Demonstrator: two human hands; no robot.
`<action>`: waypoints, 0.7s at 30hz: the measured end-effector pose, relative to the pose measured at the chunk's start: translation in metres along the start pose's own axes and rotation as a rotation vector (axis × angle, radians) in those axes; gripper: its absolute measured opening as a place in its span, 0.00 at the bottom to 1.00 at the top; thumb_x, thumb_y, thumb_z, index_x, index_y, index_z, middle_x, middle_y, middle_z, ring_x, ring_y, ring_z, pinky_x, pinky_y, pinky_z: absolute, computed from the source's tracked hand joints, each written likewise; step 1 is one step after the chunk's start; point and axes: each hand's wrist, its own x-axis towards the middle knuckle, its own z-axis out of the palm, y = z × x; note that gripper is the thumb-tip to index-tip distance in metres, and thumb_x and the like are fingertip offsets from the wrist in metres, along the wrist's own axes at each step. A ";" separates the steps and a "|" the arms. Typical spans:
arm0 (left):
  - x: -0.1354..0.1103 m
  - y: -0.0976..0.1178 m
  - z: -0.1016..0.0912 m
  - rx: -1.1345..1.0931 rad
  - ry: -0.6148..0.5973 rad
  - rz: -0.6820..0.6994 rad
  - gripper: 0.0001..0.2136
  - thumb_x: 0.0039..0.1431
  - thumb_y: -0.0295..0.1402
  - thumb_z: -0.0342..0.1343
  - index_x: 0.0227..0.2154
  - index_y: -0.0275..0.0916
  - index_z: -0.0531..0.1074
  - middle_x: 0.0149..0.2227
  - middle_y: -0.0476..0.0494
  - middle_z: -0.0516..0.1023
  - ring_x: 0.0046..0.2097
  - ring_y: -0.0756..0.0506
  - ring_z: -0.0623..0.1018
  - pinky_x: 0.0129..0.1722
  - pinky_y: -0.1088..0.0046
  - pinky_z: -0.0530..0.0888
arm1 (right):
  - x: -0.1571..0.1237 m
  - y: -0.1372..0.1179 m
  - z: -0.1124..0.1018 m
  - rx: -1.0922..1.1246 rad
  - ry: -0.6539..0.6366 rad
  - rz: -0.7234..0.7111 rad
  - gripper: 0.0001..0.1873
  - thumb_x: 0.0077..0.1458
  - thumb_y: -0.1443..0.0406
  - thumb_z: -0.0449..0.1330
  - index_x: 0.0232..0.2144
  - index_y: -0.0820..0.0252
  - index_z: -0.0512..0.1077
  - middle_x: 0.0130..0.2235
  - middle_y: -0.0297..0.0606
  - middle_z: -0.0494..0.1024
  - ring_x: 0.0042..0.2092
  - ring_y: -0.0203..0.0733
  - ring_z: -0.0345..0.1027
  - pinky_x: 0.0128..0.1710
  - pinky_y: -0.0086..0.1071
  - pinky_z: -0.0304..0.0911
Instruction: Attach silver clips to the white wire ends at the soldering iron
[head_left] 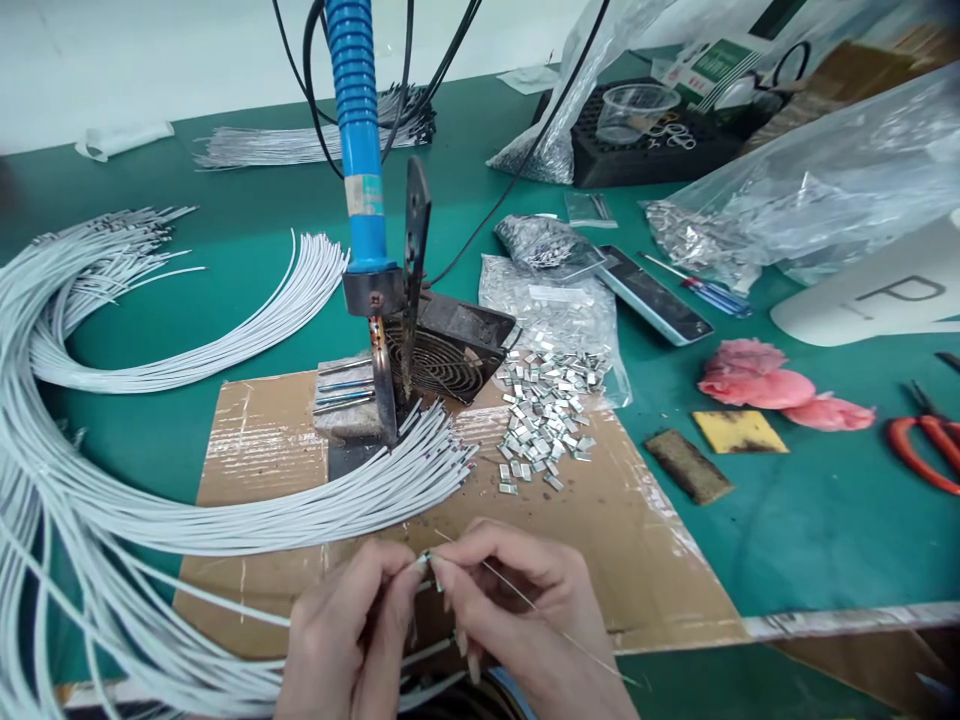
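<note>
At the bottom middle, my left hand (345, 625) and my right hand (532, 610) meet fingertip to fingertip. Both pinch a small metal connector (438, 582), mostly hidden by the fingers. A thin strand of solder wire (517, 592) runs across my right hand, from above its index finger down past the wrist. White cables (431, 652) pass just below the hands; whether one joins the connector cannot be made out. Beyond the fingers, a large bundle of white cables (300, 515) lies with its ends on brown cardboard (645, 570).
A blue-handled soldering iron (364, 140) stands in a holder behind the cable ends, beside a small black fan (442, 355). Loose metal connectors (544, 420) lie right of it. Further right are a phone (656, 295), screwdriver (709, 293), yellow sponge (739, 432) and red-handled cutters (926, 440).
</note>
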 end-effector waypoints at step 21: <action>0.024 0.026 -0.006 -0.376 0.036 -0.492 0.13 0.51 0.39 0.65 0.23 0.38 0.69 0.16 0.62 0.53 0.22 0.54 0.50 0.24 0.75 0.46 | 0.003 -0.014 -0.013 -0.365 -0.153 -0.476 0.18 0.61 0.73 0.62 0.50 0.51 0.83 0.33 0.37 0.81 0.31 0.38 0.75 0.35 0.27 0.72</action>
